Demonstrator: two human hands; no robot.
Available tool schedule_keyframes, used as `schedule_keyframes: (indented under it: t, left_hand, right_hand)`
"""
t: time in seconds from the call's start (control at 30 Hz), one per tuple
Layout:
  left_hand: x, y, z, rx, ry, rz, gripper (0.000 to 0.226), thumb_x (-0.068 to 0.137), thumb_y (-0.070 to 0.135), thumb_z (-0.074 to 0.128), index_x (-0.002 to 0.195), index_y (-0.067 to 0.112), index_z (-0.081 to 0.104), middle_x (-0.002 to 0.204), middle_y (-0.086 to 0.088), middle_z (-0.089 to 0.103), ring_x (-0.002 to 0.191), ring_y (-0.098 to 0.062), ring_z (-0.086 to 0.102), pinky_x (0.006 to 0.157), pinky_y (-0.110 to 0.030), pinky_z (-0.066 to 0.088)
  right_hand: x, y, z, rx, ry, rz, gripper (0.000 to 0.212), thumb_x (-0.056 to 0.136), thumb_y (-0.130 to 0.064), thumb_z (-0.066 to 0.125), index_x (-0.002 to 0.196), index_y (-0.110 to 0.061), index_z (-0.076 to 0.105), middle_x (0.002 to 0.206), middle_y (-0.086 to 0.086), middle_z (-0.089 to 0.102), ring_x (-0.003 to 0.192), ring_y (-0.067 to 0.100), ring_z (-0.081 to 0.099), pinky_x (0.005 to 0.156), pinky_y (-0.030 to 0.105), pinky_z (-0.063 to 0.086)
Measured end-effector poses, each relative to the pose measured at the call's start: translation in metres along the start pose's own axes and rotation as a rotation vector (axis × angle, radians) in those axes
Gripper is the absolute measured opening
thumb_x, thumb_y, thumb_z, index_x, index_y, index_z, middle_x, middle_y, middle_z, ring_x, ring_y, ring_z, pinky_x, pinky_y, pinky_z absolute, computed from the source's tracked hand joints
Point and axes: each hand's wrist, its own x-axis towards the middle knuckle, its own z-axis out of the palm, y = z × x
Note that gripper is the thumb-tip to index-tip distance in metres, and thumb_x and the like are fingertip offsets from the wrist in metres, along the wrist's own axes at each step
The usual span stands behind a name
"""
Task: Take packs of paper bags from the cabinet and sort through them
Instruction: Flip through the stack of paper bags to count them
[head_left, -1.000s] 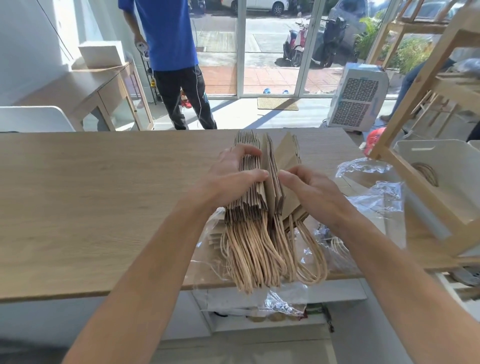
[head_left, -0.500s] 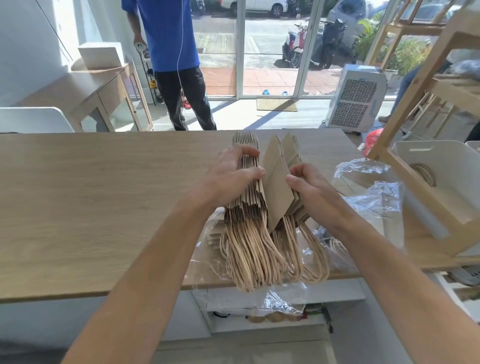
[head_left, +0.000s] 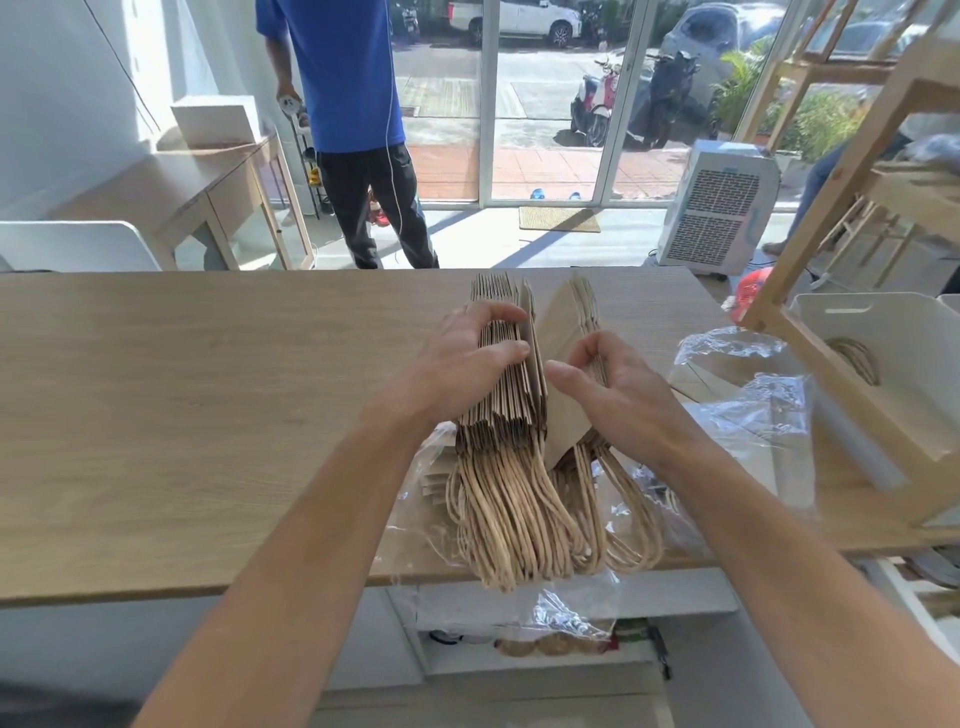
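While the stack of kraft paper bags (head_left: 501, 395) stands on edge on the bench (head_left: 208, 415), the main block is clasped by the left hand (head_left: 467, 364). One bag (head_left: 563, 364) is pinched off by the right hand (head_left: 618, 395). Judged light, stiff-creased, prone to fanning; best gripped at the flat sides, not the twisted handles (head_left: 519, 514).

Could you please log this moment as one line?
left hand holds paper bags | right hand separates one bag | on table
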Motion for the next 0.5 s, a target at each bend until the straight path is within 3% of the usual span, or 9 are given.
schedule_keyframes:
  t: [0.2,0.33,0.43,0.5]
  left_hand:
    - [0.0004,0.0003,-0.0003,0.002,-0.012,-0.006,0.026,0.090,0.035,0.053,0.115,0.044,0.054,0.134,0.005,0.044,0.123,-0.013,0.038,0.107,-0.041,0.030]
    - [0.0011,-0.0002,-0.0008,-0.004,-0.008,-0.013,0.026,0.091,0.031,0.052,0.113,0.045,0.055,0.131,0.004,0.044,0.121,-0.015,0.040,0.107,-0.043,0.031]
    - [0.0012,-0.0015,-0.0003,0.005,0.000,-0.007,0.026,0.090,0.031,0.055,0.111,0.047,0.054,0.130,0.004,0.044,0.119,-0.014,0.040,0.106,-0.041,0.031]
    - [0.0017,-0.0020,-0.0002,0.009,0.001,-0.004,0.027,0.089,0.030,0.056,0.110,0.048,0.054,0.131,0.004,0.045,0.120,-0.015,0.041,0.106,-0.041,0.032]
  right_hand:
    - [-0.0010,-0.0017,-0.0003,0.057,-0.017,0.021,0.025,0.084,-0.056,0.052,0.084,-0.031,0.049,0.100,-0.006,0.055,0.093,0.011,0.050,0.069,0.030,0.035]
    - [-0.0003,0.0007,0.0001,0.016,-0.015,0.024,0.015,0.083,-0.041,0.058,0.086,-0.032,0.047,0.103,-0.004,0.053,0.096,0.015,0.049,0.074,0.032,0.034]
    - [-0.0008,-0.0005,-0.0003,0.079,-0.037,0.029,0.021,0.086,-0.054,0.051,0.085,-0.033,0.048,0.096,-0.007,0.052,0.090,0.012,0.049,0.070,0.030,0.034]
    - [-0.0008,-0.0007,0.0002,0.058,-0.047,0.025,0.024,0.084,-0.056,0.054,0.089,-0.033,0.049,0.103,-0.010,0.053,0.093,0.002,0.047,0.069,0.023,0.034]
